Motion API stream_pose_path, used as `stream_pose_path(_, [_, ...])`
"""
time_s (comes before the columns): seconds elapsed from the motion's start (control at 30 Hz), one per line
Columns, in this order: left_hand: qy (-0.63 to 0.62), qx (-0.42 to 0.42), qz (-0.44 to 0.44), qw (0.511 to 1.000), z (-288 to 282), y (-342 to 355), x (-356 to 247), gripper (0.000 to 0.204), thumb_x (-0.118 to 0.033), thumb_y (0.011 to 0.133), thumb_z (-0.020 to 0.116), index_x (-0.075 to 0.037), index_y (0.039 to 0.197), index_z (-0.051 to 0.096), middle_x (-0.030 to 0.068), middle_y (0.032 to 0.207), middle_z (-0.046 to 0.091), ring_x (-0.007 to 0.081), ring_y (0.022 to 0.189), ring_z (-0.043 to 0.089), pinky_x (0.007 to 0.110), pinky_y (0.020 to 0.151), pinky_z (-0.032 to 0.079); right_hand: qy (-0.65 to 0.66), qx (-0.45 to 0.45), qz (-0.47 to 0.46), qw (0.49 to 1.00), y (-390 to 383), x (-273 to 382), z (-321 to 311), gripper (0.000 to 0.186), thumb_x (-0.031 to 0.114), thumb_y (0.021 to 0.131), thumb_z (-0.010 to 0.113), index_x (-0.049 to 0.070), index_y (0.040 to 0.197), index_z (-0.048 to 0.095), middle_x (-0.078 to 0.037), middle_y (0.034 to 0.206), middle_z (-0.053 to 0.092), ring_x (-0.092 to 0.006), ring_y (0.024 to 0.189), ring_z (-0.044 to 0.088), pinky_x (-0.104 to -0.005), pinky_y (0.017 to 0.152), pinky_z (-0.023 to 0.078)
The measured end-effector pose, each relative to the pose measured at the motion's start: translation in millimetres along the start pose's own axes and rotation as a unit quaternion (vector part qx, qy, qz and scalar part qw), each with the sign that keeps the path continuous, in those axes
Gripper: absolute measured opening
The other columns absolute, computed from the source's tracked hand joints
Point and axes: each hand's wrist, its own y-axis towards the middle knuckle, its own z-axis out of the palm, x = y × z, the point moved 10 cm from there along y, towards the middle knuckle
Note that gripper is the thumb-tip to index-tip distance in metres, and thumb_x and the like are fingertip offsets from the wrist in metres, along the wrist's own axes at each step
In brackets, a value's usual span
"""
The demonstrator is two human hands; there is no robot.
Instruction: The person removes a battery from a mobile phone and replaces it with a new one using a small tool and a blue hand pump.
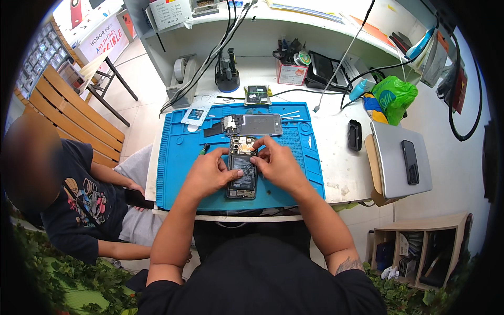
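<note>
An opened phone [242, 192], its back cover off, lies on the blue repair mat [175, 178] with its black battery and upper circuit board exposed. My left hand [210, 172] grips the phone's left edge, thumb pressed on the battery. My right hand [279, 164] is closed at the upper right edge, thumb by the battery and fingertips at the circuit board; whether they pinch a small part is hidden. Just beyond lies a grey phone back panel [261, 125] with loose phone parts [231, 125] at its left end. A green-handled screwdriver [204, 149] lies near my left fingers.
Cotton swabs [290, 115] and a small white packet [197, 115] lie on the mat. Behind it stand a dark tool holder [227, 79] and a red-white box [292, 74]. To the right are a laptop [397, 157] with a phone [410, 162] on it. A person [79, 194] sits at left.
</note>
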Motion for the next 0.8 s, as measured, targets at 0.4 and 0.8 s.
stream_pose_path(0.4, [0.119, -0.064, 0.035, 0.99, -13, -7, -17, 0.088, -0.028, 0.081, 0.101, 0.003, 0.151, 0.057, 0.0063, 0.069, 0.073, 0.0144, 0.06, 0.07, 0.031, 0.056, 0.051, -0.202, 0.03, -0.078, 0.976, 1, 21, 11, 0.029, 0.013, 0.101, 0.075, 0.0, 0.124, 0.062, -0.028, 0.102, 0.079, -0.0493, 0.093, 0.076, -0.0569, 0.084, 0.061])
stream_pose_path(0.8, [0.011, -0.246, 0.224, 0.943, -26, -49, -2, 0.047, -0.014, 0.093, 0.09, -0.003, 0.135, 0.071, 0.0018, 0.061, 0.065, 0.0089, 0.049, 0.057, 0.027, 0.049, 0.042, -0.182, -0.402, -0.08, 0.894, 179, 17, -235, 0.018, 0.018, 0.098, 0.071, 0.004, 0.103, 0.082, -0.021, 0.101, 0.082, -0.0432, 0.1, 0.079, -0.0506, 0.092, 0.061])
